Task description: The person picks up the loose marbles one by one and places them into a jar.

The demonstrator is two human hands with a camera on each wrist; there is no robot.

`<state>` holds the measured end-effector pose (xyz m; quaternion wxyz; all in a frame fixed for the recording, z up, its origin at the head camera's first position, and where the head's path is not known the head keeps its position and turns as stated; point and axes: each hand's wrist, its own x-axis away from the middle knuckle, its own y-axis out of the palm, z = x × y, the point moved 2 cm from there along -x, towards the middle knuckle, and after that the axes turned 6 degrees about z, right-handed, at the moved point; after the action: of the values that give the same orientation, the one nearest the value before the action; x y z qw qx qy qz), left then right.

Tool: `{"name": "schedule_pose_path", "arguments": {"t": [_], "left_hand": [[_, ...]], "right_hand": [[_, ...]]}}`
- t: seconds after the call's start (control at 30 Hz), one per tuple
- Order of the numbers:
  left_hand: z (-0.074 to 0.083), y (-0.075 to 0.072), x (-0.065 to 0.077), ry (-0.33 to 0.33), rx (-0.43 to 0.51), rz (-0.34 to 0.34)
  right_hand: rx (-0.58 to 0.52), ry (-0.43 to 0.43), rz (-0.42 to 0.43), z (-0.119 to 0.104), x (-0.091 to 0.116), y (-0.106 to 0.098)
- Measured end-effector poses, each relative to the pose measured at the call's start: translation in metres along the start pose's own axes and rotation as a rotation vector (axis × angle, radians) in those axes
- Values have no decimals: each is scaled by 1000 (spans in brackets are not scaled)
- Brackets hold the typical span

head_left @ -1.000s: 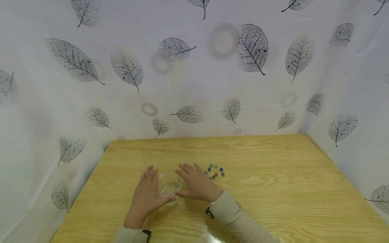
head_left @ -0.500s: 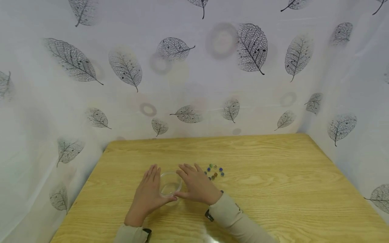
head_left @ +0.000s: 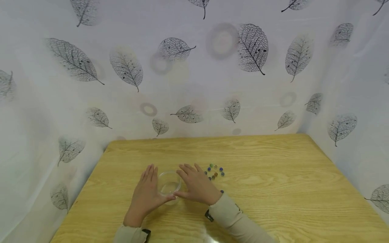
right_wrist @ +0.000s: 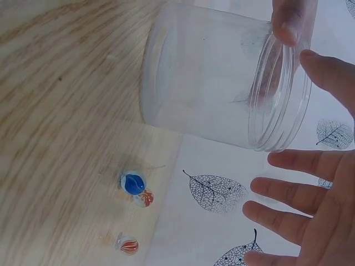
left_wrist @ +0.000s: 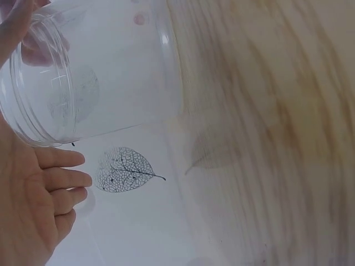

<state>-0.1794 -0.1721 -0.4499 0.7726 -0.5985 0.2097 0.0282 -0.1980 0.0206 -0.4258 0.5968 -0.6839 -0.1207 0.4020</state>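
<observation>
A clear plastic jar with a threaded rim and no lid stands upright on the wooden table. Both hands flank its mouth. On the left side is my left hand, fingers straight and thumb stretched along the near rim. My right hand is at the other side, its index fingertip and thumb at the rim, the other fingers extended. In the head view the two thumb tips nearly meet in front of the jar. No contents show inside the jar.
Several glass marbles lie just right of my right hand, among them a blue one and a red-striped one. Another dark blue marble sits by the right sleeve. Leaf-patterned curtains enclose the table.
The jar and both thumbs have shifted very slightly left over the last half second. The dark marble by the right sleeve, hidden one second ago, now shows.
</observation>
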Motion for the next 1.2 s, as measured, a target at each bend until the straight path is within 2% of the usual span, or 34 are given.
{"name": "schedule_pose_path", "arguments": {"t": [0.33,0.57,0.9,1.2], "left_hand": [[-4,0,1,2,-16,8],[-2,-3,0,-5,8,-4],[2,-7,-2,3,-8,-7],[0,-4,-3,-14,1,-24]], "right_hand": [[1,6,-7,1,-1,-2],[-5,20,-23,3,-1,-1],[-30,9,-4,3,0,-3],[-25,3,-1,4,-1,-3]]}}
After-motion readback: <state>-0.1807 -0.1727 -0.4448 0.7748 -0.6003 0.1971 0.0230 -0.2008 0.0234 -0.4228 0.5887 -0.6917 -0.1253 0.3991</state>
